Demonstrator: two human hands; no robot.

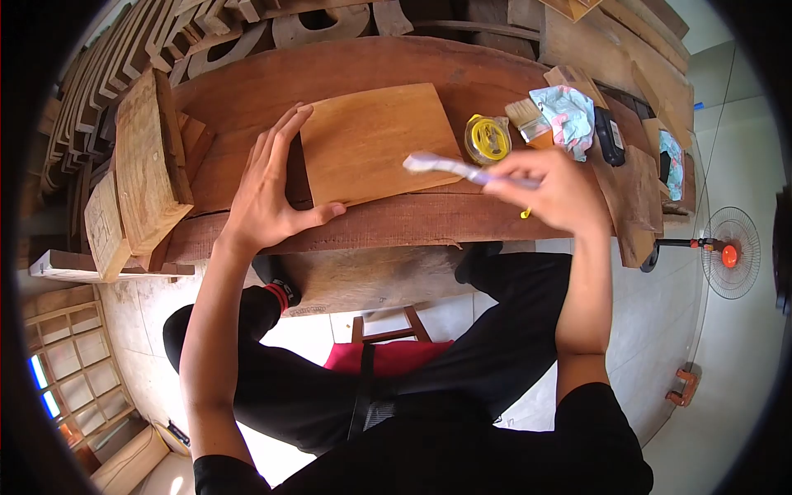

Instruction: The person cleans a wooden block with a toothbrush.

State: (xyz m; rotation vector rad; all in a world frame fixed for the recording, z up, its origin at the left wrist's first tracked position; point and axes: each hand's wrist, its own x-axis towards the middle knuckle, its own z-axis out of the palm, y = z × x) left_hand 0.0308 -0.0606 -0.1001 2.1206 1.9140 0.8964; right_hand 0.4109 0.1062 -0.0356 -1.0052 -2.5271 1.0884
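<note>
A flat light-brown wooden board (371, 144) lies on the reddish wooden bench (363, 66). My left hand (276, 186) rests at the board's left edge, thumb and fingers spread apart. In my right hand (549, 186) is a pale toothbrush (450, 167), gripped by its handle, with its whitish head over the right part of the board. The brush and hand are slightly blurred. Right of the board sits a round container with a yellow lid (488, 140). Beside it are a flat paintbrush (528, 120) and a crumpled blue-and-pink cloth (565, 115).
Thick wooden blocks (144, 165) stand at the bench's left end. A dark device (610, 136) lies right of the cloth. Cut wooden pieces (322, 29) are stacked behind the bench. A fan (729, 254) stands at the far right.
</note>
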